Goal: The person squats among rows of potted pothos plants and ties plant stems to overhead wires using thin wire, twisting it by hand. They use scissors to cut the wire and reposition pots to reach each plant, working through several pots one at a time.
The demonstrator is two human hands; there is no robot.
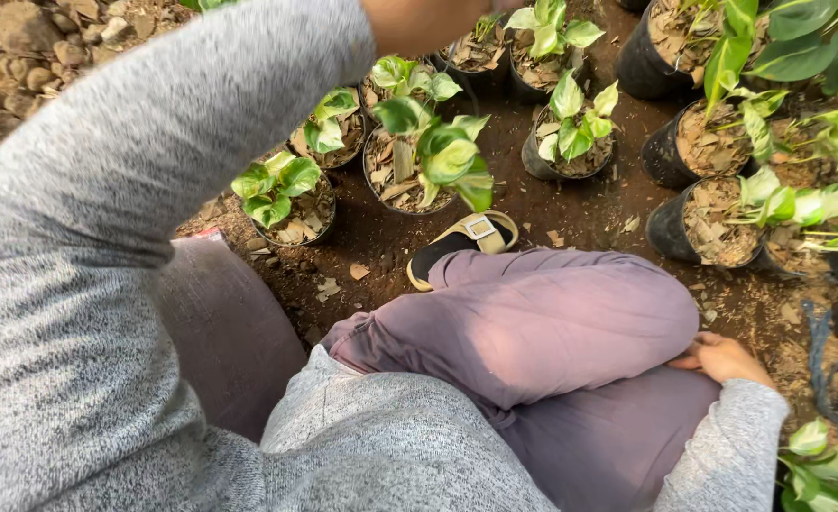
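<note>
1. Reaching the left hand (428, 17) over the far black pot (485, 78) - fingers cut off at the top edge, so not possible to tell the grip.
2. Resting the right hand (722, 358) loose and empty on the near-right thigh (552, 322).
3. Judging any grasp as needing care - leaves (547, 24) crowding close.

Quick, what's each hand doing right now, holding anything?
Left hand: reaches toward the potted plants; fingers out of frame, cannot tell.
Right hand: rests open on the knee, empty.
</note>
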